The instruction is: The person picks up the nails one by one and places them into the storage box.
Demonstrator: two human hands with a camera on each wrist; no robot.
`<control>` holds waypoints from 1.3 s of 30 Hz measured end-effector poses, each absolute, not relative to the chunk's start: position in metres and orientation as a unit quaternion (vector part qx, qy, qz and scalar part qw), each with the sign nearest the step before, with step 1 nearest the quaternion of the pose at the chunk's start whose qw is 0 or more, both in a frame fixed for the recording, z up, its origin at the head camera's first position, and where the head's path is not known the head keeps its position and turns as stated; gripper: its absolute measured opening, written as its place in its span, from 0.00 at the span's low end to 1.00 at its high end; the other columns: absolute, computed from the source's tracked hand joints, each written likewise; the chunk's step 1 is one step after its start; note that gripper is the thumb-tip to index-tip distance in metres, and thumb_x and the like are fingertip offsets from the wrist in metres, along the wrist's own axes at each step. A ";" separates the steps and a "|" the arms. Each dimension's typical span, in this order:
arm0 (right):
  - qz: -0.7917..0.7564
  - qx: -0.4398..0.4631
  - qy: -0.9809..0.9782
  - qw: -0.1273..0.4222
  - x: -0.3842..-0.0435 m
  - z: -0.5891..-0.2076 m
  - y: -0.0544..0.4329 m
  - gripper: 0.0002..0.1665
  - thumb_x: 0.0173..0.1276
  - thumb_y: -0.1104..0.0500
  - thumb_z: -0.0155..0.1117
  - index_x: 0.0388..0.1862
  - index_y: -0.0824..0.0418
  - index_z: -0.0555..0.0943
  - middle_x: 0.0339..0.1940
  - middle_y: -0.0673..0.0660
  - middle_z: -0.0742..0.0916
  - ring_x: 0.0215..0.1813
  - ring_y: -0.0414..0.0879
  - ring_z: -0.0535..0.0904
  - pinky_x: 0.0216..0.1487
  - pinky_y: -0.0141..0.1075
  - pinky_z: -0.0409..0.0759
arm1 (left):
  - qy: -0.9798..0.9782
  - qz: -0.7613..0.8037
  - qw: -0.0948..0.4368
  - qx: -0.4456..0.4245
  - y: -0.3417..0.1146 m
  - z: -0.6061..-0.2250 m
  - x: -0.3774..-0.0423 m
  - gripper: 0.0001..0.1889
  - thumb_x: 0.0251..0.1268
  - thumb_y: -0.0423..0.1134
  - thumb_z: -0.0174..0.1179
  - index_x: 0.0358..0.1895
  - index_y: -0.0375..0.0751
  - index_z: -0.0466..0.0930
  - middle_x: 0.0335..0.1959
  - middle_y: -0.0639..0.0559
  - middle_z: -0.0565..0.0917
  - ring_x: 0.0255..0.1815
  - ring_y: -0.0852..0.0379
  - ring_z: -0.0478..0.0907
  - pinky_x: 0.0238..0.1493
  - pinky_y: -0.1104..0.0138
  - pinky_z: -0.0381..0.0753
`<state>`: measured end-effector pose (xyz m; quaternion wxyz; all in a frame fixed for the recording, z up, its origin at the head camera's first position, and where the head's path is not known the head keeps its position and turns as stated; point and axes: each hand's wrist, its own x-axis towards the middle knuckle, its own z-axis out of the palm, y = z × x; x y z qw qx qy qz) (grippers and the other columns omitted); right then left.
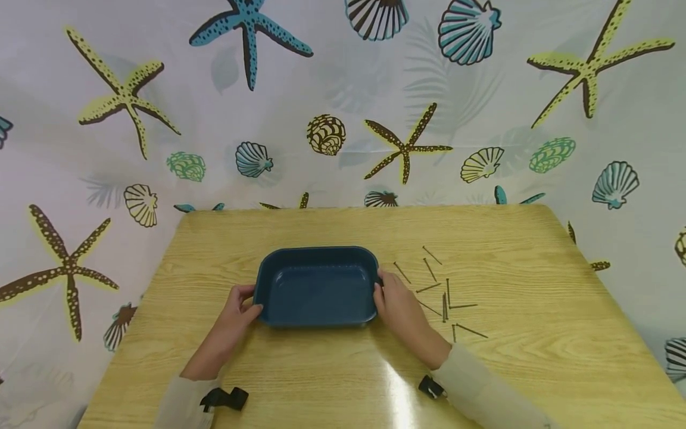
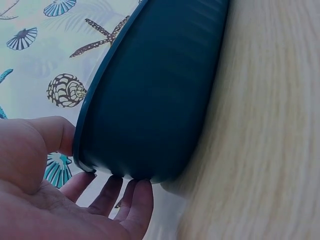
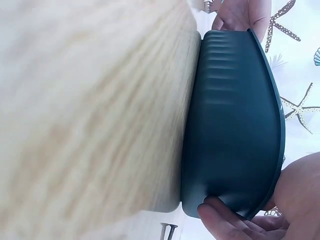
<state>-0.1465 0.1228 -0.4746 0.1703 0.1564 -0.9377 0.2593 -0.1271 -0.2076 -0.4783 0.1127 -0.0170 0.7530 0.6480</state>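
Observation:
A dark blue rectangular plastic basin [image 1: 321, 295] with rounded corners sits at the middle of the wooden table, its open side up. My left hand [image 1: 239, 307] grips its left end, the thumb at the rim and the fingers against the outer wall. At the opposite end, my right hand [image 1: 399, 304] holds the basin, also with the thumb by the rim and fingertips on the wall's outside. Both wrist views show the basin's outer side [image 2: 155, 90] close to the tabletop. Whether its bottom fully touches the table is hard to tell.
Several thin metal nails or screws [image 1: 448, 295] lie scattered on the table [image 1: 536, 268], just right of my right hand. A curtain [image 1: 343, 77] printed with starfish and shells hangs behind the table and along its sides. Black straps [image 1: 230, 398] sit near both cuffs.

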 end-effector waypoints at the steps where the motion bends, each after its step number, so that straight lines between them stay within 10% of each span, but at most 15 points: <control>1: 0.262 0.156 -0.937 0.169 -0.145 -0.474 0.123 0.18 0.67 0.63 0.56 0.52 0.72 0.74 0.48 0.64 0.81 0.39 0.52 0.81 0.35 0.39 0.79 | 0.753 0.647 0.114 -0.018 -0.207 -0.478 -0.126 0.23 0.69 0.31 0.46 0.63 0.34 0.49 0.67 0.39 0.54 0.60 0.43 0.65 0.49 0.78 0.66; 17: 0.259 0.163 -0.937 0.167 -0.133 -0.477 0.125 0.19 0.67 0.61 0.56 0.54 0.71 0.74 0.46 0.63 0.82 0.38 0.48 0.82 0.32 0.37 0.79 | 0.762 0.637 0.114 -0.008 -0.208 -0.482 -0.114 0.23 0.70 0.30 0.44 0.63 0.34 0.48 0.67 0.38 0.53 0.58 0.42 0.67 0.49 0.78 0.64; 28: 0.254 0.168 -0.938 0.163 -0.132 -0.473 0.127 0.21 0.67 0.60 0.57 0.55 0.69 0.74 0.18 0.48 0.75 0.15 0.34 0.63 0.14 0.28 0.61 | 0.782 0.611 0.118 -0.034 -0.208 -0.475 -0.116 0.22 0.66 0.30 0.46 0.60 0.34 0.51 0.64 0.40 0.57 0.57 0.44 0.68 0.48 0.73 0.68; 39: 0.224 0.170 -0.950 0.133 -0.133 -0.470 0.133 0.25 0.69 0.51 0.54 0.59 0.65 0.73 0.23 0.45 0.80 0.17 0.34 0.69 0.15 0.29 0.64 | 0.913 0.406 0.039 -0.020 -0.209 -0.469 -0.133 0.16 0.67 0.43 0.51 0.53 0.40 0.68 0.47 0.44 0.76 0.43 0.51 0.75 0.38 0.60 0.74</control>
